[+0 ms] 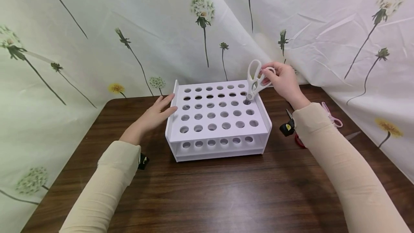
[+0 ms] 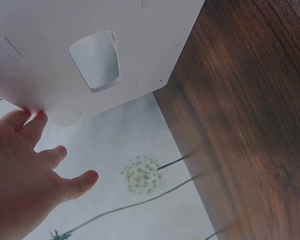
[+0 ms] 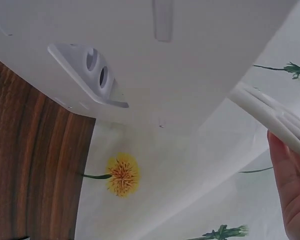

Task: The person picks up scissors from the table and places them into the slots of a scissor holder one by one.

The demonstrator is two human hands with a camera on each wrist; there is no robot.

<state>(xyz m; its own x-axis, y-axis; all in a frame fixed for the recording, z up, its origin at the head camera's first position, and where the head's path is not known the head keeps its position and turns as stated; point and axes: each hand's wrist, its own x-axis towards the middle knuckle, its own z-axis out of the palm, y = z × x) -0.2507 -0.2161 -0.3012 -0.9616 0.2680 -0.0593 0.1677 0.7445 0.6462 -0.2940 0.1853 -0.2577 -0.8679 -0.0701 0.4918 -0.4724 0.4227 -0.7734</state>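
Observation:
A white rack [image 1: 217,119] with rows of round holes stands on the table. My right hand [image 1: 284,81] grips one handle loop of white scissors [image 1: 253,86] above the rack's right side. Their blades point down into a hole of the right-hand column, and the blade ends are hidden inside. In the right wrist view the scissors' handle [image 3: 270,112] rises past the rack's edge beside my fingers. My left hand [image 1: 155,113] has its fingers spread, with the fingertips at the rack's left side panel [image 2: 45,65].
Right of the rack lie pink-handled scissors [image 1: 333,116] and a red-handled pair [image 1: 300,141], partly covered by my right sleeve. Behind the brown wooden table [image 1: 207,190] hangs a white cloth [image 1: 155,17] with printed dandelions.

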